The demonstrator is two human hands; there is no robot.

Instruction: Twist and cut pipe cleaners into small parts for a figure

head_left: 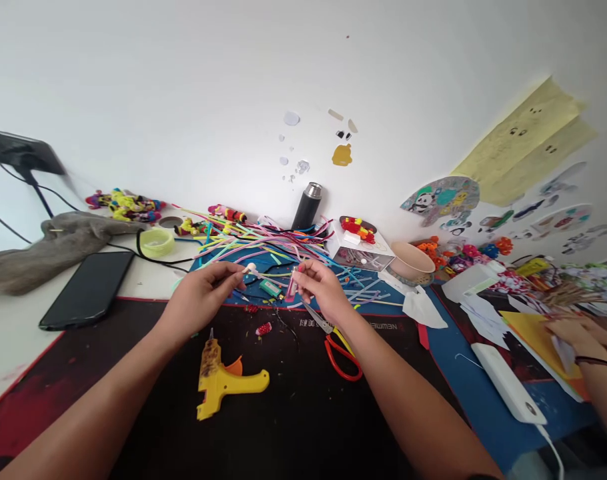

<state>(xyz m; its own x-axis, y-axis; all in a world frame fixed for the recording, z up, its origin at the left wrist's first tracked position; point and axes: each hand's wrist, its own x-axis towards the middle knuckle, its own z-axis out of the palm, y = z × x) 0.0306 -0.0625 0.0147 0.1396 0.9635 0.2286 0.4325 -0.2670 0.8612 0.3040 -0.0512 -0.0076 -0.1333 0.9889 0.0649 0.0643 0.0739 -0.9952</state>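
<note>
My left hand [203, 291] is closed in a pinch around a small white ball [251, 267] at its fingertips. Close to its right, my right hand [324, 288] grips what looks like a pink see-through lighter [291, 288], held upright with its metal top near the thumb. A green lighter [271, 289] lies on the table between the hands. Scissors [341, 355] with red and yellow handles rest partly behind my right wrist. Below my left hand lies a yellow glue gun [228, 381], its nozzle pointing away from me. A small red piece with white specks [264, 329] sits on the black mat [303, 427].
Pipe cleaners [263, 240] are heaped behind the hands, with a black flask [307, 208] at the wall. A phone [87, 290] and tape roll [156, 241] lie left. A box [361, 248] and bowl [411, 262] stand right. Another person's hands [581, 337] work far right.
</note>
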